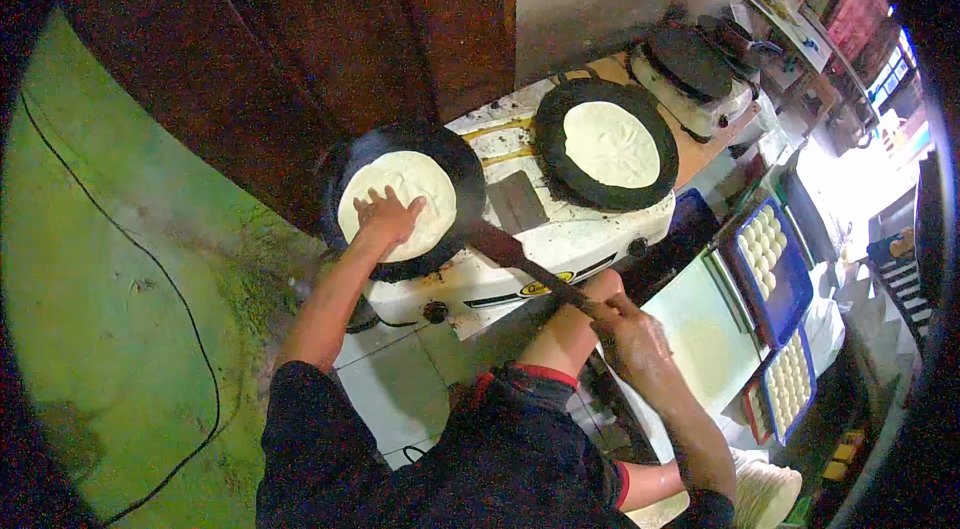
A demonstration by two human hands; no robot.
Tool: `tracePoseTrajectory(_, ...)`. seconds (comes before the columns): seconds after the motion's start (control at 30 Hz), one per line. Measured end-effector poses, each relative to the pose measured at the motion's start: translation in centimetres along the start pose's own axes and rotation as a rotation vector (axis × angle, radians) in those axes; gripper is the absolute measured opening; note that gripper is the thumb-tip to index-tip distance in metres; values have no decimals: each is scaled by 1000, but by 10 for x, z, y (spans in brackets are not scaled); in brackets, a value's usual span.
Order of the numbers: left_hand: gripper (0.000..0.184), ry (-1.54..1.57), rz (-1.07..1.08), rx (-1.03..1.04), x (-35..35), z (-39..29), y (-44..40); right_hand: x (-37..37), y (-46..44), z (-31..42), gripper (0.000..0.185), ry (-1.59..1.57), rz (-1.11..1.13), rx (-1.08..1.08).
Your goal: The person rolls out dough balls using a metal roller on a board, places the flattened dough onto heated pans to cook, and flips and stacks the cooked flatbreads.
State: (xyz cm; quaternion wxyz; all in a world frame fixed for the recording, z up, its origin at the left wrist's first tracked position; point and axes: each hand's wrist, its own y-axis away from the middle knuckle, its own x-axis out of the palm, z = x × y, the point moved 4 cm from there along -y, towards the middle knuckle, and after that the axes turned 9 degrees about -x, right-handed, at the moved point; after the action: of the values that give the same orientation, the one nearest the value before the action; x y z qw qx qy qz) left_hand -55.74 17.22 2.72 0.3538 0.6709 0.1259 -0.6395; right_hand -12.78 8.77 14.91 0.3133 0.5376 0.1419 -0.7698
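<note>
My left hand (388,221) lies with its fingers spread on a pale round of flatbread dough (425,191), which sits in a dark round pan (463,164) on the left side of the stove. Wrapped around a long handle, my right hand (632,334) grips a spatula (505,251) with a dark, flat, wide blade. The blade end reaches the pan's right rim; whether it touches the rim I cannot tell. On the right burner, a second dark pan (555,154) holds another dough round (610,144).
The white stove (600,234) has a dark square plate (518,201) between the pans. A further griddle (690,59) stands behind right. Blue trays (793,304) of dough balls lie at right beside a pale work surface (700,314). Stacked flatbreads (770,494) are lower right.
</note>
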Motion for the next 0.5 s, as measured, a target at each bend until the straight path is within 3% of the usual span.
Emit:
tracePoseTrajectory(0.1, 89, 1, 221, 52, -30, -15, 25, 32, -30, 20, 43, -29, -149, -121)
tracePoseTrajectory(0.17, 81, 53, 20, 133, -32, -7, 13, 47, -80, 45, 38, -35, -45, -173)
tracePoseTrajectory(0.23, 77, 124, -209, 221, -39, 9, -1, 87, -144, 57, 39, -129, -160, -300)
tracePoseTrajectory(0.27, 70, 212, -202, 125, -79, 6, 33, 103, -167, 60, 40, -146, -190, -337)
tracePoseTrajectory(0.33, 67, 432, -309, 171, -115, 12, 56, 114, -193, 66, 41, -175, -256, -401)
tracePoseTrajectory(0.43, 46, 755, -578, 362, -131, 0, 75, 114, -154, 40, 41, -253, -259, -277)
tracePoseTrajectory(0.47, 41, 836, -658, 437, -134, -12, 90, 81, -109, 35, 42, -413, -258, -200)
tracePoseTrajectory(0.5, 37, 927, -722, 527, -134, -31, 105, 82, -72, 13, 43, -405, -404, -195)
